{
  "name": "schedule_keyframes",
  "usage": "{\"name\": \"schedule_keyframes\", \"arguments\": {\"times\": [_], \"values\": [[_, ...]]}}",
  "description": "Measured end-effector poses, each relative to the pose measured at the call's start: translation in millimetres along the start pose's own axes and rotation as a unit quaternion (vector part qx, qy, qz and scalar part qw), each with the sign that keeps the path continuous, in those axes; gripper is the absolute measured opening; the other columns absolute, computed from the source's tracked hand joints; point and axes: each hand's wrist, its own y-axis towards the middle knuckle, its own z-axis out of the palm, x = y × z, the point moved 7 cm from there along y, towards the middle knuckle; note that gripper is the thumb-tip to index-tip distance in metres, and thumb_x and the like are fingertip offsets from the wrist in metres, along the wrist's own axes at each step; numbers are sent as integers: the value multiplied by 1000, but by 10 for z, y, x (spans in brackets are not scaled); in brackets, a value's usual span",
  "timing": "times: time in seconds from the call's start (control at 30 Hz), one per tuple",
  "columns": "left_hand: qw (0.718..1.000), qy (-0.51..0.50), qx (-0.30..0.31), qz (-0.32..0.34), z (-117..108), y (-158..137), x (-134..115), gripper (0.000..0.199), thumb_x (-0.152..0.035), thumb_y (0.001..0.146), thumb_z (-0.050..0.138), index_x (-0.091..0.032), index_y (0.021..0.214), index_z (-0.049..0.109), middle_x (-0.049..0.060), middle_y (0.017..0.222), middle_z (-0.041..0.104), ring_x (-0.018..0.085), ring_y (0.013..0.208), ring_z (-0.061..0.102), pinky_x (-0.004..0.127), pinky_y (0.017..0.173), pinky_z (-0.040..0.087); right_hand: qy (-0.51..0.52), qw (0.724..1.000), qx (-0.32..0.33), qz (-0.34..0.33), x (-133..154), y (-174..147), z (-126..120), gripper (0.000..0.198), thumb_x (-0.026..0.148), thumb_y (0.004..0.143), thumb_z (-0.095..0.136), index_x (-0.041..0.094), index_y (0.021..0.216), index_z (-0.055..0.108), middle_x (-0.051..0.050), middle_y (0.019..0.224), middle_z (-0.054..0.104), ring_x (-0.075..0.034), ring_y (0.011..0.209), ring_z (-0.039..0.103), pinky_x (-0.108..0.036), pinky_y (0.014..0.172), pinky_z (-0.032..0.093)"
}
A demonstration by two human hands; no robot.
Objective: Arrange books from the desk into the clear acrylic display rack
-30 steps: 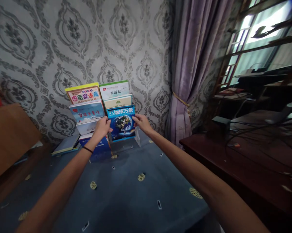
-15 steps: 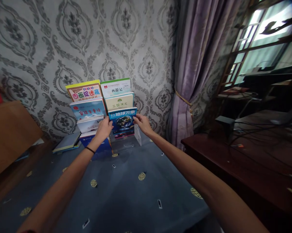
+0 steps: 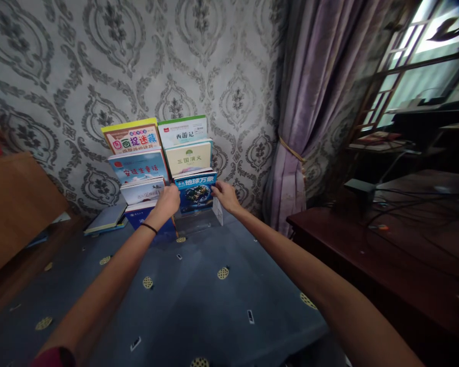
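Observation:
Between my hands is a blue book (image 3: 196, 195) with a globe on its cover, standing in the right column of a tiered clear book rack (image 3: 217, 211). My left hand (image 3: 169, 200) is closed on the book's left edge, and my right hand (image 3: 226, 197) pinches its upper right edge. Behind it rise a cream book (image 3: 190, 157) and a green-topped book (image 3: 183, 131). The left column holds a yellow-edged book (image 3: 132, 138), a light blue book (image 3: 139, 168), a pale book (image 3: 141, 192) and a dark blue book (image 3: 137, 216), partly hidden by my left hand and forearm.
The rack stands on a blue patterned tablecloth (image 3: 191, 300) against a papered wall. Several books (image 3: 106, 220) lie flat to its left, near a brown cardboard box (image 3: 19, 209). A purple curtain (image 3: 309, 112) hangs at right, beside a dark red table (image 3: 405, 255) with tangled cables.
The blue globe book has sunk slightly lower into its slot, with both hands still at its edges. The view has shifted a little.

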Motion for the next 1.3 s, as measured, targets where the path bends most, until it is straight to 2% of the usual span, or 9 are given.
{"name": "schedule_keyframes", "arguments": {"times": [0.13,0.3,0.47,0.7,0.87,1.03,1.3], "values": [[1000,-8,25,2,33,51,4,21,-12,94,49,-5,96,69,24,95,73,29,96,73,31,78,51,-23,1000,-13,11,-33,0,3,14,30,89,54,19,93,63,-4,79,69,-22,78,68,-32,74,51],[999,-29,39,-9,31,102,4,22,-11,93,48,-6,88,69,19,84,73,24,85,73,26,72,50,-128,992,-7,7,22,0,16,29,25,90,56,17,118,60,-8,93,74,-25,89,69,-33,80,50],[996,-69,51,-32,22,116,11,19,-7,92,49,-6,91,67,17,85,74,19,73,73,23,64,50,-205,978,27,24,51,-13,59,25,25,95,52,17,115,65,-14,109,74,-27,102,69,-33,84,49],[986,-134,68,-72,10,153,71,17,-16,96,49,-9,94,64,18,89,76,20,72,75,21,55,49,-218,974,43,40,26,-6,74,29,22,96,50,18,120,67,-11,106,77,-26,102,71,-31,87,49],[979,-164,80,-92,42,199,105,16,-18,98,47,-9,99,61,20,97,76,20,73,76,20,55,51,-222,973,43,49,-4,5,86,32,21,96,50,17,122,67,-12,113,76,-25,107,70,-29,90,49],[975,-178,90,-96,75,210,119,17,-19,99,45,-10,98,59,20,94,75,22,75,76,21,54,51,-216,973,53,53,-35,5,99,33,21,96,50,16,124,66,-13,116,75,-26,111,68,-31,93,49],[970,-206,90,-95,115,224,122,16,-20,100,45,-10,110,52,21,102,74,21,75,76,20,54,52,-198,977,61,51,-92,52,152,35,21,93,54,18,127,61,-12,117,74,-26,110,68,-32,91,50]]}}
